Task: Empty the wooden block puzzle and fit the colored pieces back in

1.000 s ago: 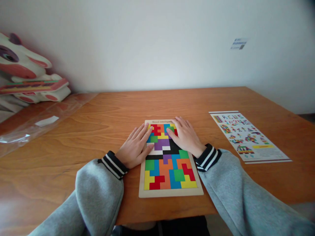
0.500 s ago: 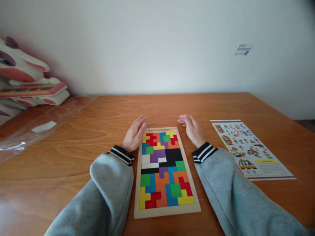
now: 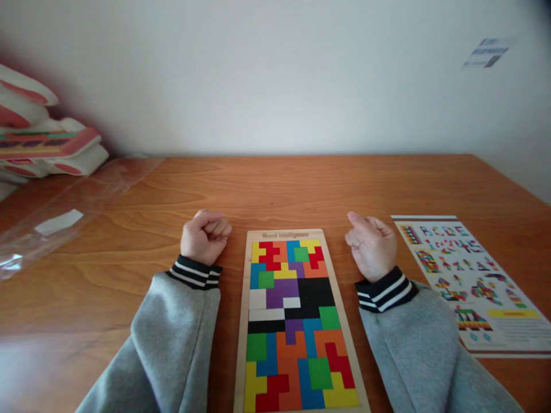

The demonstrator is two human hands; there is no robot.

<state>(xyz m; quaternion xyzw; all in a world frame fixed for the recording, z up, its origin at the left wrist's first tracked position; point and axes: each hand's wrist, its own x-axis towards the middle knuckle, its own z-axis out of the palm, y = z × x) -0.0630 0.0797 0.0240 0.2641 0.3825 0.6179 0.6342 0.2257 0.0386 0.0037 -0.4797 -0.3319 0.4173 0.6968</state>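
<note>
A wooden block puzzle [image 3: 286,234] lies flat on the table, its tray filled with red, orange, blue, green, yellow, purple, white and black pieces. Left of its upper end rests my left hand [image 3: 205,236], curled into a fist, apart from the frame. On the other side my right hand [image 3: 371,244] is also closed in a fist, thumb toward the far side, a little away from the puzzle. Nothing shows in either fist. The puzzle's near edge runs out of the picture.
A printed pattern sheet [image 3: 473,269] lies at the right, partly behind my right sleeve. At the left are a clear plastic bag [image 3: 103,189] with a white label [image 3: 59,222] and a white and pink toy keyboard [image 3: 55,150]. A wall [image 3: 275,80] stands behind the table.
Both hands have gone from open to closed fists and moved outward, away from the puzzle's sides. The view has shifted closer, so the puzzle sits lower and larger.
</note>
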